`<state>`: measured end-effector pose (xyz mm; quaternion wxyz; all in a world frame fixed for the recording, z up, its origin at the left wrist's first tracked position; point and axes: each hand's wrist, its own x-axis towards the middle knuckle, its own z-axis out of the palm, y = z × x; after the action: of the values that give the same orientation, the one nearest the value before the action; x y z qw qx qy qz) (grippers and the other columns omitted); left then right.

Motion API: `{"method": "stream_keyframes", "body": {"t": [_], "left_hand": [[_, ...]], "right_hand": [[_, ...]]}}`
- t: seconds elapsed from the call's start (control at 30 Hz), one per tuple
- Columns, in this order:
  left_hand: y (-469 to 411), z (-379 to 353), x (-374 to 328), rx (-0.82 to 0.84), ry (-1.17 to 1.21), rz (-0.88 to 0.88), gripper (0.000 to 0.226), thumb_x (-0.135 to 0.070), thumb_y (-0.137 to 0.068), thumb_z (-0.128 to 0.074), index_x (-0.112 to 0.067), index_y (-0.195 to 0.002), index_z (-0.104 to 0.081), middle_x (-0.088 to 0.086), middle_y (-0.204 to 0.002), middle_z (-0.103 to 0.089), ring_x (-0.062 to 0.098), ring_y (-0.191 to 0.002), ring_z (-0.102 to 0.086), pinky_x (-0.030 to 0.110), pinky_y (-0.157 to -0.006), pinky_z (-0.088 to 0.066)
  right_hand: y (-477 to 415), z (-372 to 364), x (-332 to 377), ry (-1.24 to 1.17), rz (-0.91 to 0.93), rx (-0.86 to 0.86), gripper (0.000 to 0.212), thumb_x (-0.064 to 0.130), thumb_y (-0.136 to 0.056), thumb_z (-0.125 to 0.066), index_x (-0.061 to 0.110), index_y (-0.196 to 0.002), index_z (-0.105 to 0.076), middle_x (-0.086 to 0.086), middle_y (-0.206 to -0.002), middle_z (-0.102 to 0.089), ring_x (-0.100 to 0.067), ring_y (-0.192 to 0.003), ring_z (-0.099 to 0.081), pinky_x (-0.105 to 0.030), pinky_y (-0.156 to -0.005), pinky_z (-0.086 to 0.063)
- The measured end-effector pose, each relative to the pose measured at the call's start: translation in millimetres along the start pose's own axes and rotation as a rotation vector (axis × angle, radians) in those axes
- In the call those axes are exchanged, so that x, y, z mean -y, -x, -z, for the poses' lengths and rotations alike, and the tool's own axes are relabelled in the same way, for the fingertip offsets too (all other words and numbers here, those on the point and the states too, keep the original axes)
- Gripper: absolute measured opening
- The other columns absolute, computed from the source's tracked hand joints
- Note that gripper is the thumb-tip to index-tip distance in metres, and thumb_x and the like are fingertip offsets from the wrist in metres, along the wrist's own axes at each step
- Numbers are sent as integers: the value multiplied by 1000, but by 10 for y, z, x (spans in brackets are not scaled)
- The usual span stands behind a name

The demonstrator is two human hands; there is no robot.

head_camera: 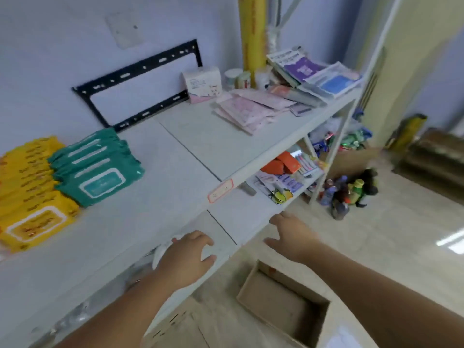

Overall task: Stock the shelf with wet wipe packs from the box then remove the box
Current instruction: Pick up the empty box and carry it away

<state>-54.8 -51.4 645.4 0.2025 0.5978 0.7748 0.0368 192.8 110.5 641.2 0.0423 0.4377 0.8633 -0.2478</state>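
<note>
- Blurring softens the whole view; print on every label is unreadable, and the goods on the lower tier under the shelf (pixel 175 156) are partly hidden by the top board.
- Yellow wet wipe packs (pixel 32 197) run off the left edge, so their count cannot be fixed; at least five show, overlapped in a row.
- Green wet wipe packs (pixel 96 165): about five, overlapped likewise, just beside the yellow row on the top board, each with a pale rounded flap on its face.
- One cardboard box (pixel 283 302) sits on the floor below the shelf edge, flaps open, brown inside, its near corner cut off by the right forearm.
- Left hand (pixel 187 256): palm down, fingers loosely spread, holding nothing, over the front edge of the shelf.
- Right hand (pixel 292 236): open, fingers slack, empty, beside the shelf front above the box.
</note>
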Motion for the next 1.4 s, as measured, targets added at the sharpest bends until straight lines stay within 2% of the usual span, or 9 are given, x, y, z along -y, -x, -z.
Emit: {"method": "stream_keyframes", "body": {"t": [0.2,0.47,0.6,0.77,1.0,1.07,1.17,1.27,1.4], "left_hand": [[-651,-703,-565,432,-43,-7,67,-66,-83,-62,-30,-139,-50,-10,-143,-49,12,-126,-52,34,-102,-46],[-1117,-1586,-559,681,-92,52,64,-65,-83,-63,-26,-133,-55,-1,-138,-57,17,-121,-56,37,-102,-47],[-1386,-2027,-394,768,-67,91,63,-59,-85,-66,-22,-135,-55,0,-139,-58,16,-123,-57,34,-101,-47],[-1890,-2838,-4,861,-55,143,63,-54,-87,-68,-19,-138,-55,0,-139,-58,18,-123,-57,31,-95,-47],[-2528,-4291,657,924,-31,244,70,-41,-87,-74,-8,-142,-50,11,-145,-54,27,-130,-53,39,-106,-41],[-2638,-4708,770,919,-25,275,74,-37,-84,-78,-9,-145,-46,4,-144,-55,22,-128,-54,39,-105,-43],[-2808,-5251,936,931,12,307,55,-26,-80,-84,-13,-124,-55,-21,-106,-67,0,-95,-61,31,-86,-42],[-2940,-5737,1169,874,10,355,100,-60,-51,-89,-12,-131,-54,-2,-120,-69,16,-101,-66,28,-77,-50],[-2953,-6144,1303,724,149,493,51,-32,-71,-89,-19,-112,-62,1,-107,-71,22,-95,-68,35,-87,-54]], "right_hand": [[583,-443,-994,-192,-414,71,67,56,-89,-62,16,-141,-48,-5,-137,-52,-26,-126,-51,-34,-97,-44],[835,-1261,-1640,-366,-699,157,46,44,-87,-62,14,-121,-56,-7,-122,-56,-28,-116,-54,-35,-88,-47],[744,-1815,-1852,-455,-825,188,45,40,-89,-63,11,-123,-56,-7,-123,-57,-27,-115,-55,-34,-83,-45],[538,-2812,-2178,-505,-980,266,53,45,-87,-63,12,-128,-55,-9,-127,-58,-30,-118,-56,-39,-88,-50],[152,-4316,-2754,-615,-1198,229,58,40,-89,-69,4,-131,-52,-15,-130,-61,-36,-116,-59,-41,-89,-48],[67,-4706,-2940,-618,-1217,238,59,37,-90,-71,4,-134,-50,-16,-133,-60,-36,-119,-58,-40,-91,-47],[-37,-5197,-3227,-604,-1239,251,62,31,-88,-73,4,-136,-45,-18,-132,-60,-38,-116,-59,-41,-91,-50],[-103,-5584,-3471,-602,-1257,257,57,30,-87,-73,4,-130,-47,-18,-122,-63,-37,-110,-61,-39,-83,-49],[-147,-6031,-3657,-671,-1312,239,38,29,-87,-72,7,-115,-59,-13,-105,-67,-33,-94,-63,-33,-74,-45]]}}
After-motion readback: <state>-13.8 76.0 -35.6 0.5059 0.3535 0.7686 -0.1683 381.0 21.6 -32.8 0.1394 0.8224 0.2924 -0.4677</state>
